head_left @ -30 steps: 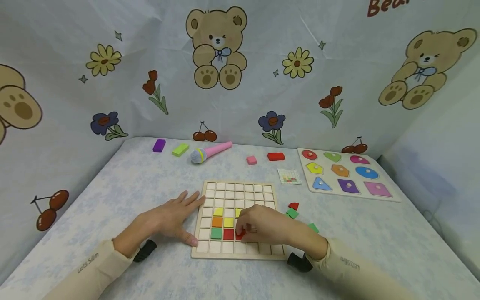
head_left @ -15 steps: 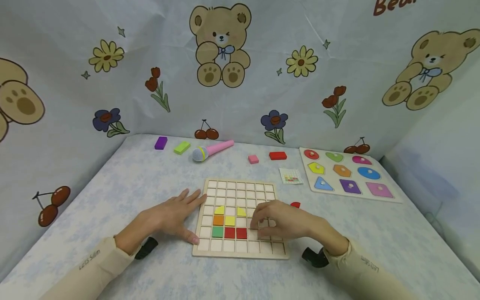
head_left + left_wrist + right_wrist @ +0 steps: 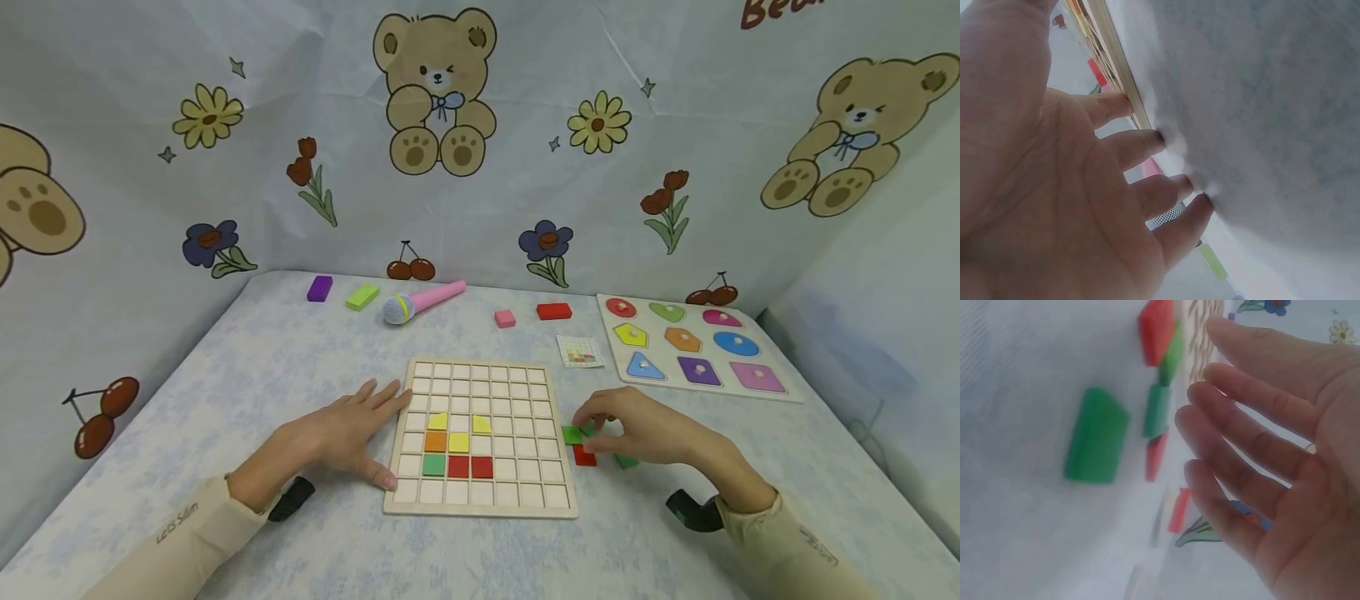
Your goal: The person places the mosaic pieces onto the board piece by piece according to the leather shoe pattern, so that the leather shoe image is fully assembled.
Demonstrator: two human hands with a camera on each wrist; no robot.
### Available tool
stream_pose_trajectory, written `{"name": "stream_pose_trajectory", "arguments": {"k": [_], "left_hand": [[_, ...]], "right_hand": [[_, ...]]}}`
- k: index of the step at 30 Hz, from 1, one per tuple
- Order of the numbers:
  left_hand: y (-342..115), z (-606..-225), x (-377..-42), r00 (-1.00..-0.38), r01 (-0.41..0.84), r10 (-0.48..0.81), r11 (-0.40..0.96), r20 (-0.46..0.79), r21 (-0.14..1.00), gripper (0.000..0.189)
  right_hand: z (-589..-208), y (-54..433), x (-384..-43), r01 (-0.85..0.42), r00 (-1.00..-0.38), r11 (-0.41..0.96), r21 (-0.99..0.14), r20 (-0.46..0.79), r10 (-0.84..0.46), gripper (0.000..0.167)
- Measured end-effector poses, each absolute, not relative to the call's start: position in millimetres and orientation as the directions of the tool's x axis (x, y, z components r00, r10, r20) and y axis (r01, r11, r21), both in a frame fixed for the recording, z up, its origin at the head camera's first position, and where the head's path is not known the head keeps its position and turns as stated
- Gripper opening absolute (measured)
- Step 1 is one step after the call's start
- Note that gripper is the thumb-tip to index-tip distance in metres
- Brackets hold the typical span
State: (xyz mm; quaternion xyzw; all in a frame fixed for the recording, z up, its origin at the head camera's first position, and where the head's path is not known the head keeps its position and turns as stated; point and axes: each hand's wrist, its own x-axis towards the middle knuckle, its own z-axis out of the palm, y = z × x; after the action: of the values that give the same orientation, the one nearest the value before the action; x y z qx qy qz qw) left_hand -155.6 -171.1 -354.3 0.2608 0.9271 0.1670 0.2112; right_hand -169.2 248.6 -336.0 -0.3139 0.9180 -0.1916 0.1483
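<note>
A wooden grid board (image 3: 525, 425) lies on the table, carrying yellow, orange, green and red tiles in its lower left cells. Along the board's left edge rests my left hand (image 3: 341, 437), fingers spread, thumb at the lower corner. The left wrist view shows its fingertips on the tabletop and against the board's rim (image 3: 1124, 81). To the right of the board, my right hand (image 3: 648, 425) hovers over loose tiles: a light green tile (image 3: 572, 436), a red tile (image 3: 585, 456) and a darker green tile (image 3: 1097, 437). Its fingers are loosely bent, holding nothing.
A small pattern card (image 3: 580, 352) lies behind the loose tiles. A shape puzzle board (image 3: 660, 354) is at the back right. Along the back are a toy microphone (image 3: 423, 302) and purple (image 3: 319, 289), lime (image 3: 362, 297), pink (image 3: 505, 318) and red (image 3: 554, 311) blocks.
My right hand has let go of the red tile, now lying in the grid beside the other red one, and has moved right, off the board to the loose tiles. My left hand stays put.
</note>
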Motion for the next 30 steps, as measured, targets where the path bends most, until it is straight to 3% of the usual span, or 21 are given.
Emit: {"name": "stream_pose_trajectory", "arguments": {"k": [14, 22, 30], "left_hand": [[-171, -356, -155, -0.774, 0.406, 0.552, 0.809, -0.31, 0.426, 0.122], [-171, -356, -155, -0.779, 0.405, 0.548, 0.811, -0.305, 0.423, 0.122], [-172, -356, -155, -0.777, 0.398, 0.547, 0.81, -0.311, 0.43, 0.123]], "right_hand": [[-353, 247, -183, -0.516, -0.757, 0.723, -0.46, -0.149, -0.636, 0.02], [-349, 238, -177, -0.488, -0.789, 0.757, -0.435, -0.15, -0.595, 0.011], [-340, 231, -171, -0.503, -0.789, 0.757, -0.418, -0.136, -0.599, 0.013]]}}
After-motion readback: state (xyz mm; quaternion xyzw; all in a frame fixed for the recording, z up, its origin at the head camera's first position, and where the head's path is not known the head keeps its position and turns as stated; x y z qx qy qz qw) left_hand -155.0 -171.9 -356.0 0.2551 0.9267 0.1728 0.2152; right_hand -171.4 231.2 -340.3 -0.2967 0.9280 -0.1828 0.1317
